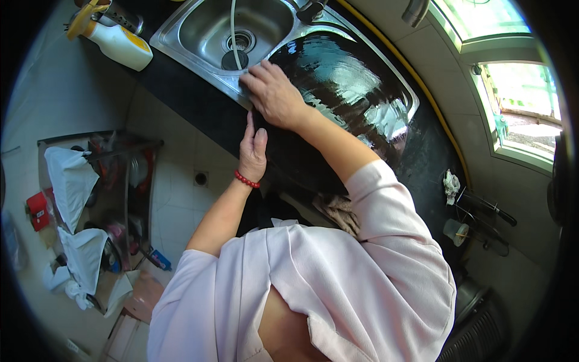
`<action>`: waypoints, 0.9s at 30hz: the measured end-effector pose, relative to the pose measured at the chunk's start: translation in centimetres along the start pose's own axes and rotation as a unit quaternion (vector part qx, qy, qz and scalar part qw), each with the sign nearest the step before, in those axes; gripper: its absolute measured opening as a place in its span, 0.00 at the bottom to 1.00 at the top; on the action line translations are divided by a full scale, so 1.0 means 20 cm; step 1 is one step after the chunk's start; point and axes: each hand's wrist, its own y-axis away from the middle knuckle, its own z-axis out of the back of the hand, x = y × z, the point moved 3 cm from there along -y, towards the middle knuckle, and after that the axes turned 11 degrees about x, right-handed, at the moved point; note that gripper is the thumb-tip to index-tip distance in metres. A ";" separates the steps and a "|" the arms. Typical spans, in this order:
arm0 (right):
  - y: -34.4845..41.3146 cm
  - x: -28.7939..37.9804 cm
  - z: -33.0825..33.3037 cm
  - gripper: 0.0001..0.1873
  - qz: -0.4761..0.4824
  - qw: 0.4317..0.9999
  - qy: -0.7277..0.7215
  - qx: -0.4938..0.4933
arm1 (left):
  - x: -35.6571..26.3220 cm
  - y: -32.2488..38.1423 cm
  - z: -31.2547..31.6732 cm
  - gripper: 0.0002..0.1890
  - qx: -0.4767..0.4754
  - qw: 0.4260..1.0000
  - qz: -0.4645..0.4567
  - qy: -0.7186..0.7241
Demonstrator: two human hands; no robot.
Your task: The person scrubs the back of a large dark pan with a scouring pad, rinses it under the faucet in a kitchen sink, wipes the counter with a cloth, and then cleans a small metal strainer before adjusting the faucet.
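Observation:
A dark glossy panel (344,72) lies over the right side of the stainless steel sink (190,59). Its surface looks wet and reflects light. My right hand (278,97) is over the panel's left edge, fingers bent at the sink's front rim and slightly blurred; whether anything is under them is hidden. Just below it, my left hand (253,151) stands edge-on at the panel's near left side, fingers straight and thumb apart, holding nothing visible. A red bead bracelet (247,179) circles that wrist. A white hose (234,31) hangs into the basin beside a round black stopper (234,59).
A white spray bottle (120,45) lies tilted left of the sink. A yellow hose (420,68) runs behind it along the wall. Knives (491,206) stand at the counter's right end. A rack (129,181) hung with white cloths stands left on the floor. A brown cloth (341,212) is near my waist.

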 end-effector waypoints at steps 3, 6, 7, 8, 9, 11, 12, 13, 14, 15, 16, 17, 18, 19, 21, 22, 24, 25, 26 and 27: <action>0.08 -0.08 0.11 0.22 -0.004 0.998 -0.033 0.048 | -0.02 0.01 0.00 0.33 -0.008 1.000 -0.014 0.007; 0.15 -0.60 0.18 0.20 -0.199 0.970 0.130 -0.055 | -0.05 0.00 -0.02 0.33 0.023 0.999 0.013 0.023; 0.13 -0.67 0.19 0.20 -0.240 0.956 0.154 -0.069 | -0.07 -0.02 -0.03 0.34 0.002 0.999 -0.037 -0.022; 0.10 -0.69 0.16 0.21 -0.257 0.954 0.143 -0.057 | -0.09 -0.04 -0.05 0.35 -0.022 0.994 -0.087 -0.068; 0.06 -0.69 0.11 0.22 -0.272 0.952 0.131 -0.043 | -0.10 -0.04 -0.05 0.36 -0.004 0.996 -0.085 -0.041; 0.03 -0.42 0.04 0.24 -0.141 0.984 0.096 -0.053 | -0.12 -0.04 -0.05 0.36 0.020 0.996 -0.083 0.015; 0.04 -0.26 0.02 0.26 -0.078 0.995 0.060 -0.027 | -0.01 -0.04 -0.01 0.37 0.020 0.997 -0.079 0.010; 0.09 -0.09 0.02 0.27 -0.018 0.999 0.026 -0.005 | 0.02 -0.03 -0.02 0.37 0.027 0.995 -0.077 0.055; 0.16 0.07 0.07 0.28 -0.012 0.999 -0.015 0.041 | 0.03 -0.02 -0.02 0.37 0.033 0.991 -0.078 0.099; 0.23 0.19 0.11 0.30 -0.007 0.995 -0.052 0.086 | 0.03 -0.04 -0.02 0.38 0.044 0.985 -0.082 0.143; 0.30 0.25 0.14 0.30 -0.020 0.993 -0.045 0.107 | 0.01 -0.05 -0.04 0.39 0.060 0.976 -0.064 0.200; 0.36 0.27 0.14 0.30 -0.034 0.990 -0.042 0.128 | 0.00 -0.03 -0.05 0.39 0.075 0.963 -0.042 0.255; 0.34 0.26 0.14 0.29 -0.031 0.990 -0.035 0.133 | 0.01 -0.03 -0.05 0.39 0.068 0.964 -0.052 0.252; 0.31 0.23 0.14 0.27 -0.032 0.993 -0.010 0.115 | 0.01 -0.04 -0.05 0.39 0.071 0.964 -0.060 0.250; 0.18 0.12 0.10 0.24 -0.059 0.996 0.036 0.064 | -0.01 -0.02 -0.04 0.39 0.055 0.979 -0.047 0.193; 0.11 0.03 0.06 0.22 -0.094 0.993 0.060 0.033 | -0.14 -0.03 -0.07 0.37 0.066 0.981 -0.053 0.174; -0.02 -0.12 -0.01 0.20 -0.147 0.986 0.084 -0.017 | -0.10 -0.04 -0.07 0.36 0.070 0.973 -0.049 0.214; -0.04 -0.16 -0.04 0.19 -0.171 0.981 0.082 -0.034 | -0.08 -0.04 -0.05 0.36 0.065 0.981 -0.053 0.176; -0.03 -0.20 -0.05 0.17 -0.180 0.978 0.095 -0.050 | -0.06 -0.05 -0.05 0.36 0.074 0.979 -0.054 0.180; -0.02 -0.23 -0.04 0.18 -0.190 0.976 0.099 -0.030 | -0.08 -0.05 -0.04 0.35 0.073 0.979 -0.054 0.183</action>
